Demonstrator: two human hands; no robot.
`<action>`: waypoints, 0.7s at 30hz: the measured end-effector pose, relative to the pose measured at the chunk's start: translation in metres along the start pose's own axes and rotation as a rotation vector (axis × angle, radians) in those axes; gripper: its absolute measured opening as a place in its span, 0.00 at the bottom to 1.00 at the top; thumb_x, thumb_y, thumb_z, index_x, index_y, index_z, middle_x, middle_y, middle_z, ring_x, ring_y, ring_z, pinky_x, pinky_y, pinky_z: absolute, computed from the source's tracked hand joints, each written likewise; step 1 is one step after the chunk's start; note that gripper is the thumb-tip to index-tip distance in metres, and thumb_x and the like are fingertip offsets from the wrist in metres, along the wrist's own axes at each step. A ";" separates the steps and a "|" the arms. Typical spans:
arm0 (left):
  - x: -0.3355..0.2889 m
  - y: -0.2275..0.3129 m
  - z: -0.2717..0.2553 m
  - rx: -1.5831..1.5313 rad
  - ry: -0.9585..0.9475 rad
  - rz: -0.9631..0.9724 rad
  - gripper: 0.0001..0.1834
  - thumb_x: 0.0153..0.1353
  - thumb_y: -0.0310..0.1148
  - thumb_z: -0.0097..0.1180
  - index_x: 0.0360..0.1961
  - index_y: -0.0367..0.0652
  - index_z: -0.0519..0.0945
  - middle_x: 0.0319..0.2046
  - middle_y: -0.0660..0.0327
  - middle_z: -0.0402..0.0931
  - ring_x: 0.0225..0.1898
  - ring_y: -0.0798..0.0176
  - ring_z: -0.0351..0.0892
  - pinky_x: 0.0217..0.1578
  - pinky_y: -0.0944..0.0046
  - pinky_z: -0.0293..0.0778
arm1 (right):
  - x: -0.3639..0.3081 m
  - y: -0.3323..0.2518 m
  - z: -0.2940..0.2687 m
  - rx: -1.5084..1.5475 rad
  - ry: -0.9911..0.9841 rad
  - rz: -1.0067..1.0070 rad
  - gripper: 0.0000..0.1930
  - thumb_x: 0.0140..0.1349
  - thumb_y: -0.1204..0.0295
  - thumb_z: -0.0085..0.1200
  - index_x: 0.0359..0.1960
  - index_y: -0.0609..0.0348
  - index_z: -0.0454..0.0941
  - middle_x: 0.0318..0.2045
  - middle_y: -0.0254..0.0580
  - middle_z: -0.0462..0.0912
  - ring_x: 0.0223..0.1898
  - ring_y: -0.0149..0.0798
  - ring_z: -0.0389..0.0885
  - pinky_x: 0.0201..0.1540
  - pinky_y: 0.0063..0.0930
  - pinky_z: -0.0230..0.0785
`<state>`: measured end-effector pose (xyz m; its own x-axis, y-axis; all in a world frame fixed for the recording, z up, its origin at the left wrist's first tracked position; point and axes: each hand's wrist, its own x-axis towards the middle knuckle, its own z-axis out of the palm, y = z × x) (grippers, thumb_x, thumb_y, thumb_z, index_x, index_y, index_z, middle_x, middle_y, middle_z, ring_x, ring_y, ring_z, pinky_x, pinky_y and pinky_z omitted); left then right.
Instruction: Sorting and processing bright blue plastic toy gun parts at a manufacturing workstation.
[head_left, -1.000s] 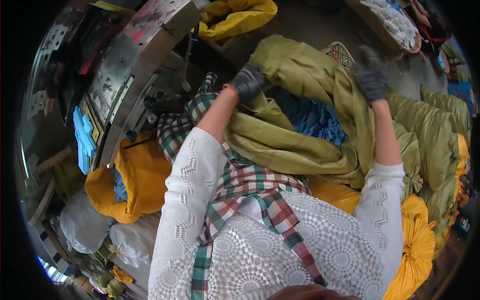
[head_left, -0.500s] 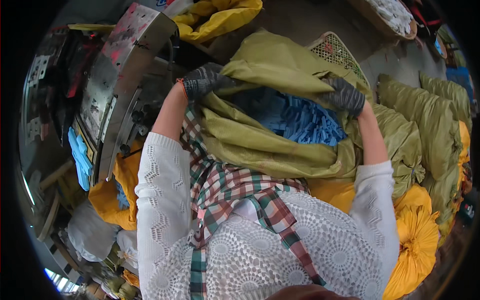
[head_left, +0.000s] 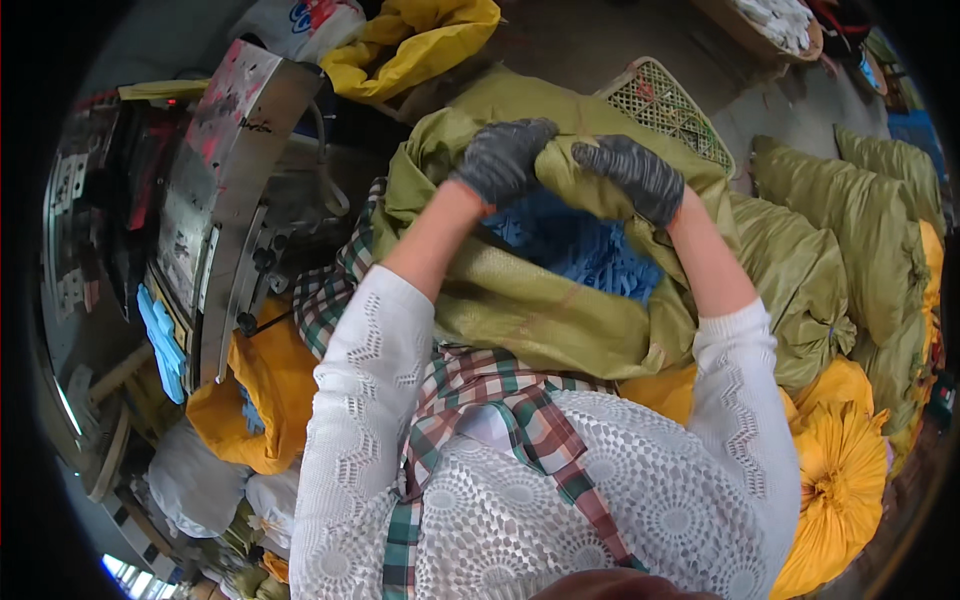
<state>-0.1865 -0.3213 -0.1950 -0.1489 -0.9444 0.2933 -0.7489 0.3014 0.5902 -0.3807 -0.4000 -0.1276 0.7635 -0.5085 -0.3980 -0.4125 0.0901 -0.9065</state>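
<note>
An olive-green woven sack (head_left: 560,310) stands in front of me with its mouth gaping. Inside lie many small blue strip-like pieces (head_left: 590,250). My left hand (head_left: 505,158), in a dark grey knit glove, is closed on the far rim of the sack, left of its middle. Close beside it, my right hand (head_left: 635,178) in a matching glove grips a bunched fold of the same rim, thumb pointing left. Both hands are above the opening and cover part of the blue pieces.
A metal machine (head_left: 215,200) stands at the left, with light-blue pieces (head_left: 162,340) on its edge. Below it is an orange sack (head_left: 265,400). Filled olive sacks (head_left: 790,270) and a tied orange sack (head_left: 825,485) line the right. Beyond lie a plastic basket (head_left: 670,115) and a yellow sack (head_left: 410,50).
Both hands have come together along the far rim, the left moving right and the right moving left. The rim is now bunched between them, and the opening looks narrower.
</note>
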 end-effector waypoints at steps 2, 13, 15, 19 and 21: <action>0.016 -0.019 -0.010 -0.108 -0.292 -0.103 0.15 0.55 0.39 0.57 0.41 0.41 0.81 0.38 0.48 0.80 0.39 0.46 0.79 0.46 0.55 0.74 | -0.028 0.008 0.010 -0.342 0.282 -0.076 0.22 0.58 0.57 0.60 0.49 0.59 0.79 0.42 0.45 0.83 0.47 0.41 0.79 0.51 0.30 0.70; 0.047 -0.072 -0.017 -0.409 -0.573 -0.212 0.31 0.55 0.48 0.62 0.55 0.41 0.72 0.48 0.52 0.77 0.47 0.51 0.77 0.50 0.57 0.71 | -0.062 0.134 -0.049 0.487 0.172 0.006 0.23 0.55 0.64 0.62 0.51 0.62 0.76 0.47 0.43 0.81 0.47 0.37 0.80 0.53 0.28 0.72; 0.036 -0.050 -0.019 0.060 -0.142 -0.198 0.30 0.55 0.43 0.61 0.58 0.44 0.71 0.55 0.52 0.72 0.53 0.48 0.73 0.55 0.53 0.66 | -0.056 0.146 -0.045 0.704 0.034 -0.157 0.20 0.60 0.68 0.57 0.53 0.64 0.74 0.48 0.45 0.80 0.48 0.38 0.79 0.53 0.29 0.72; 0.015 0.022 -0.020 0.445 0.143 0.378 0.34 0.52 0.40 0.62 0.61 0.49 0.67 0.61 0.53 0.66 0.61 0.45 0.66 0.62 0.50 0.59 | -0.034 0.173 -0.015 -0.016 0.225 -0.306 0.20 0.68 0.69 0.43 0.60 0.61 0.67 0.55 0.45 0.74 0.54 0.38 0.75 0.59 0.28 0.67; 0.016 0.049 -0.002 0.390 0.041 0.406 0.32 0.51 0.40 0.61 0.59 0.51 0.70 0.54 0.54 0.72 0.59 0.47 0.68 0.61 0.50 0.61 | -0.026 0.179 -0.005 0.298 0.022 -0.445 0.19 0.71 0.70 0.35 0.62 0.58 0.64 0.58 0.43 0.71 0.57 0.37 0.72 0.62 0.26 0.64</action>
<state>-0.2243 -0.3216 -0.1592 -0.4554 -0.7545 0.4725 -0.8213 0.5609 0.1042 -0.4768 -0.3746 -0.2784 0.8204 -0.5708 0.0344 0.1105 0.0992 -0.9889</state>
